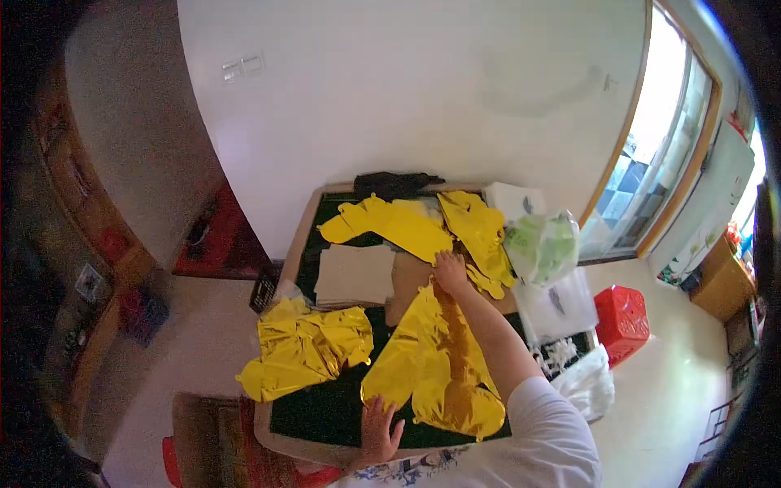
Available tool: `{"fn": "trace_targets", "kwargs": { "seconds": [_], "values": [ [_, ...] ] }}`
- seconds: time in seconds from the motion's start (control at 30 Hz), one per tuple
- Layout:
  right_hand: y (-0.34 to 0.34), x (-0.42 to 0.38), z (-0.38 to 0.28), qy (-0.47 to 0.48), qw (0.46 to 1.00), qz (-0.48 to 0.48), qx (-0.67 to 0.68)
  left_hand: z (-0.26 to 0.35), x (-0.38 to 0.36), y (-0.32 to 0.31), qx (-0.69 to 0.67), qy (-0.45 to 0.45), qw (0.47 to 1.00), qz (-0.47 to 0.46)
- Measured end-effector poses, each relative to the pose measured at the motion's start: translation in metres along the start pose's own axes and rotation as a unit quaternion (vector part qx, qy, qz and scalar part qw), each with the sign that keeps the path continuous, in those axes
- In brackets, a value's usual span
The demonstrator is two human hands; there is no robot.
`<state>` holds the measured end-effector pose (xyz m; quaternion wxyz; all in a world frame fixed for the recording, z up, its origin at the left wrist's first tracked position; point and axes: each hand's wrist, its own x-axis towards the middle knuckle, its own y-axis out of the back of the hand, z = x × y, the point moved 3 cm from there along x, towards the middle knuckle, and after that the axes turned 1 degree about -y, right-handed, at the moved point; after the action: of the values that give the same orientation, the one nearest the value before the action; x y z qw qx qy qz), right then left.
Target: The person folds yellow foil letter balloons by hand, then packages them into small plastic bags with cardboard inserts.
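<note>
A large flat sheet of shiny gold foil (423,358) lies on the dark green table top in front of me. My left hand (380,429) rests at its lower left edge, fingers apart. Farther up, my right hand (450,272) reaches to the top of this foil, beside the long gold foil piece (390,224) behind it; what its fingers hold, if anything, is too small to tell. Another gold piece (480,236) lies at the back right, and a crumpled gold foil pile (309,346) is on the left. Between them sits a stack of beige sheets (354,275).
Clear plastic bags (561,305) and a white-green bag (541,248) are along the table's right side. A black item (394,184) lies at the back by the wall. A red stool (621,325) stands right of the table, a wooden chair (211,439) at the lower left.
</note>
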<state>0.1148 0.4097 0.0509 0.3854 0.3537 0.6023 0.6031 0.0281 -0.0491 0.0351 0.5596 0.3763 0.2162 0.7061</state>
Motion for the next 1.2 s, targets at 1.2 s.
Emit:
{"fn": "trace_targets", "kwargs": {
  "seconds": [1.2],
  "values": [
    [0.028, 0.051, -0.031, 0.066, 0.988, 0.109, -0.088, -0.001, 0.006, 0.003, -0.006, 0.041, 0.999, -0.015]
  ]
}}
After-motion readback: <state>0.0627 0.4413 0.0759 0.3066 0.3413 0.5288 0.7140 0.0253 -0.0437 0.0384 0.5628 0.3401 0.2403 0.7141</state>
